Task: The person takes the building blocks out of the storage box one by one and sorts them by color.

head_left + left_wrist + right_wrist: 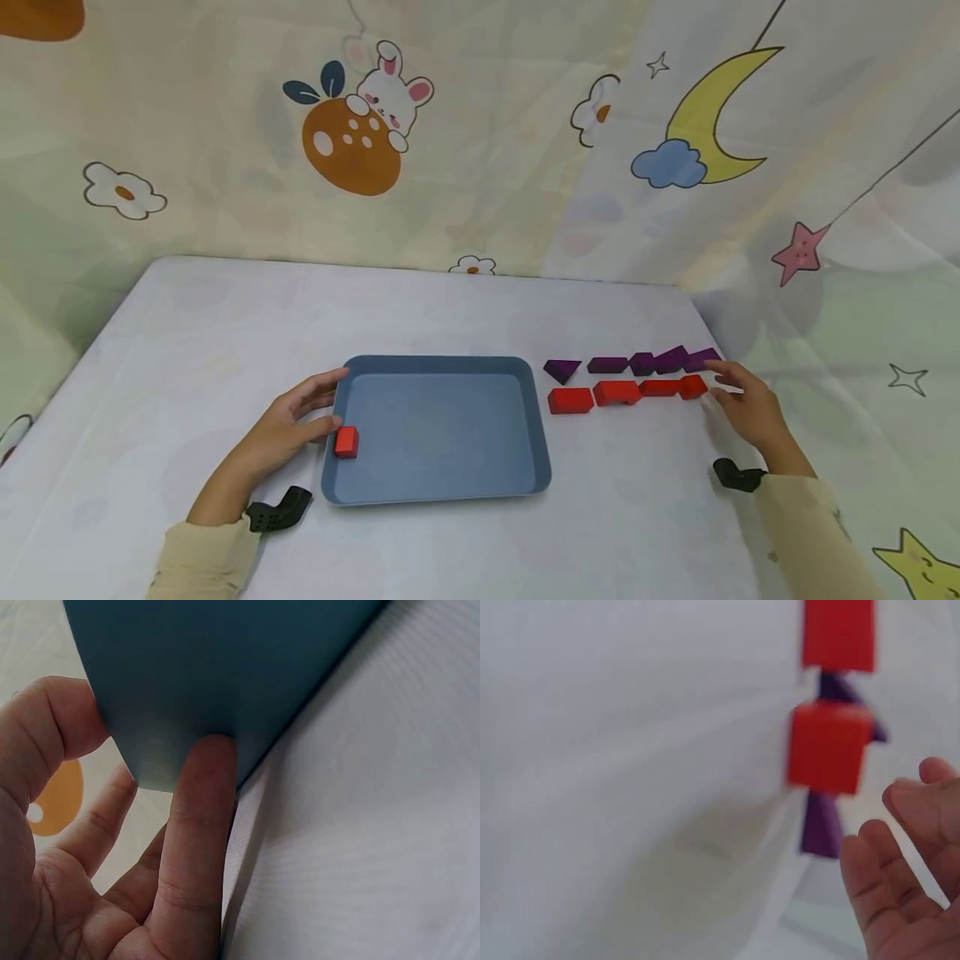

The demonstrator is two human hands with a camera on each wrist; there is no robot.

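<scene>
A blue-grey tray lies on the table in the head view. My left hand grips its left rim; in the left wrist view the thumb meets the rim and a straight finger presses the outer wall. One red block sits inside the tray by that thumb. My right hand hovers at the right ends of two rows of blocks, fingers spread and holding nothing. Nearest to it are a red block and a purple block. In the right wrist view its fingertips are apart from the red block.
Right of the tray runs a row of red blocks, with a row of several purple blocks behind it. A purple triangular block stands nearest the tray. The white table ends just beyond the right hand; a patterned cloth hangs behind.
</scene>
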